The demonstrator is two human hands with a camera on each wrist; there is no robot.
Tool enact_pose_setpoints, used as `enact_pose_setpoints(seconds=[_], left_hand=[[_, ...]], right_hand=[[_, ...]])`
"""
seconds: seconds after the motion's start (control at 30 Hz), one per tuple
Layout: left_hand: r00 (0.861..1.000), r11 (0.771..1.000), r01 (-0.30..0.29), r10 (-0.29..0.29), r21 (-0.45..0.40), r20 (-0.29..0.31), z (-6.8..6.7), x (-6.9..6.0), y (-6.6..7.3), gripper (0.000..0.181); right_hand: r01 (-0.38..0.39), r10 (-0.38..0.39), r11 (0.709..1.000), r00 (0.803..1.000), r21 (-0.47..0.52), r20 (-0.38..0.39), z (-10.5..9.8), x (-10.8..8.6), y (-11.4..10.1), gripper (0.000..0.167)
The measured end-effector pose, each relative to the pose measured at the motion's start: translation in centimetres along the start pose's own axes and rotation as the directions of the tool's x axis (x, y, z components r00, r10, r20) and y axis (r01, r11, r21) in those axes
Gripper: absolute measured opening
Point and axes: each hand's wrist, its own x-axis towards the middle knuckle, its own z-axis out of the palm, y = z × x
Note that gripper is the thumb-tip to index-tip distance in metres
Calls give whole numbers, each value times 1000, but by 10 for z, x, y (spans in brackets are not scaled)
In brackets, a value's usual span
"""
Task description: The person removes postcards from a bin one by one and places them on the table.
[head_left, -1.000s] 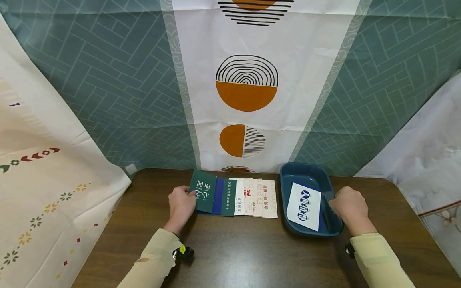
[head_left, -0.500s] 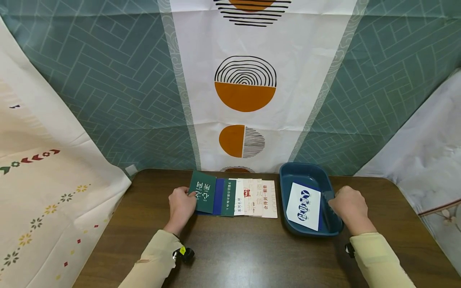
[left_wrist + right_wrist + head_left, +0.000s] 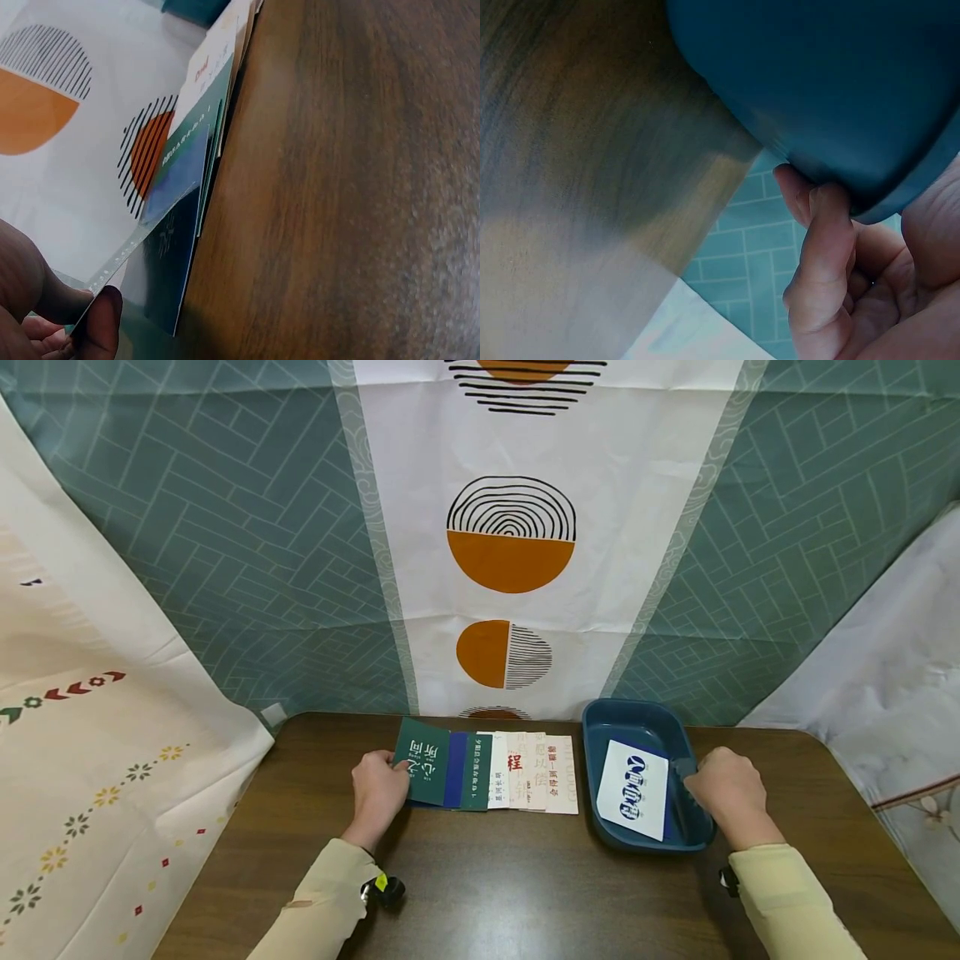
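My left hand (image 3: pixel 378 789) pinches the edge of a dark green card (image 3: pixel 422 760) with white characters, at the left end of an overlapping row of cards. In the left wrist view, thumb and finger hold this card tilted up off a dark blue card (image 3: pixel 166 262) below. The row continues rightward with a blue card (image 3: pixel 455 772), another green card (image 3: pixel 477 772) and several pale cards (image 3: pixel 561 777). My right hand (image 3: pixel 727 793) grips the right rim of a blue plastic bin (image 3: pixel 637 714). Inside the bin lies a white card (image 3: pixel 633 789) with blue lettering, over something blue.
The brown wooden table (image 3: pixel 510 885) carries everything, its rear edge meeting a patterned cloth backdrop (image 3: pixel 420 610). Light cloth hangs (image 3: pixel 112 735) along the left side. The bin stands just right of the card row.
The green card in my left hand has shifted very slightly, its top edge sitting a touch lower. My right hand and the bin have stayed in place.
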Motion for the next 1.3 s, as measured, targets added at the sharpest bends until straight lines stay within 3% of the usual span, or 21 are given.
enact_pose_setpoints(seconds=[0.37, 0.6, 0.77, 1.13, 1.3], left_hand=[[1000, 999, -24, 25, 43, -10, 2, -1, 0, 21], [999, 982, -50, 51, 180, -1, 1, -2, -3, 22], [999, 963, -27, 20, 268, 27, 2, -1, -3, 27], [999, 951, -12, -5, 308, 54, 2, -1, -4, 27], [999, 941, -24, 9, 337, 44, 2, -2, -2, 28]], right_hand=[[-3, 3, 1000, 1000, -7, 13, -2, -1, -1, 28], [3, -3, 1000, 1000, -9, 13, -1, -1, 0, 28], [5, -5, 1000, 1000, -5, 7, -1, -1, 0, 28], [10, -10, 1000, 1000, -7, 11, -2, 0, -1, 26], [10, -10, 1000, 1000, -9, 8, -1, 0, 0, 27]])
